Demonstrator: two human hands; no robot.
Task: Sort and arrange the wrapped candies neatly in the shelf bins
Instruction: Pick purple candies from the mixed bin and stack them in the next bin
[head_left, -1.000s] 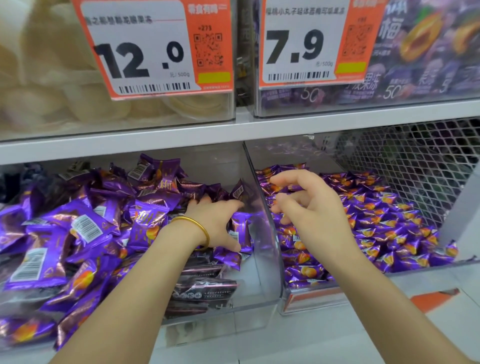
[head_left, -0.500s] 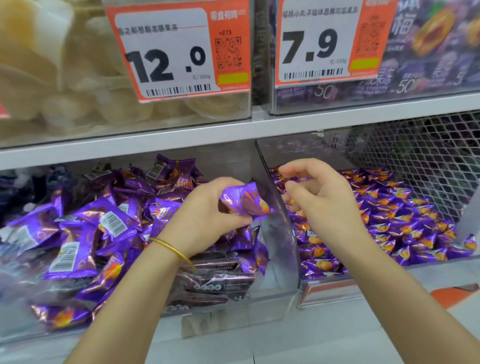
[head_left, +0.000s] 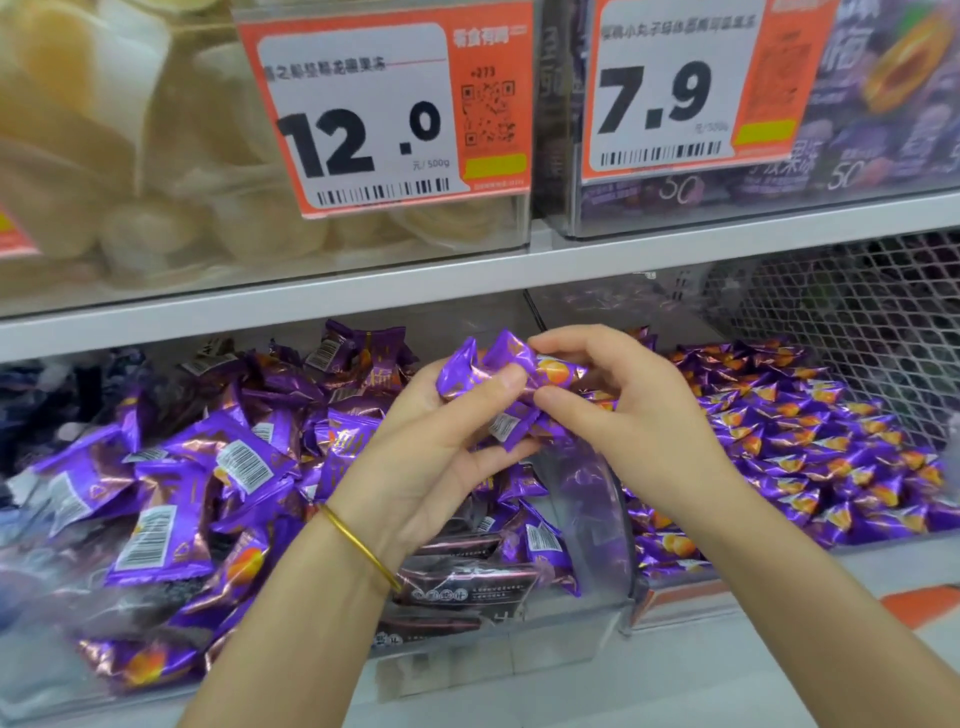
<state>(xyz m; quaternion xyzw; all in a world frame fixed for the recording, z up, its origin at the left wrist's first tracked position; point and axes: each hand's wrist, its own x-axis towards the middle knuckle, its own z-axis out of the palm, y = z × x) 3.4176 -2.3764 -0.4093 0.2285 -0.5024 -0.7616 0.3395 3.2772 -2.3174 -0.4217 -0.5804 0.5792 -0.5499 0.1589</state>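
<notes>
My left hand (head_left: 436, 447), with a gold bangle at the wrist, holds a small bunch of purple wrapped candies (head_left: 480, 371) above the clear divider between two bins. My right hand (head_left: 618, 400) meets it from the right and pinches the same bunch at a candy with an orange print. The left clear bin (head_left: 519, 631) holds larger purple packets with barcodes, lying jumbled, with dark packets at the front. The right bin (head_left: 675, 597) holds several small purple-and-orange candies in a flatter layer.
A white shelf board (head_left: 363, 293) runs just above the bins. On it stand clear bins with pale sweets (head_left: 156, 208) and purple packs (head_left: 857, 156), fronted by orange price tags 12.0 (head_left: 384, 114) and 7.9 (head_left: 675, 93). A wire mesh (head_left: 857, 322) closes the back right.
My left hand lifted candies out of the left bin and rose to the divider. My right hand came up from the right bin and took hold of the same bunch.
</notes>
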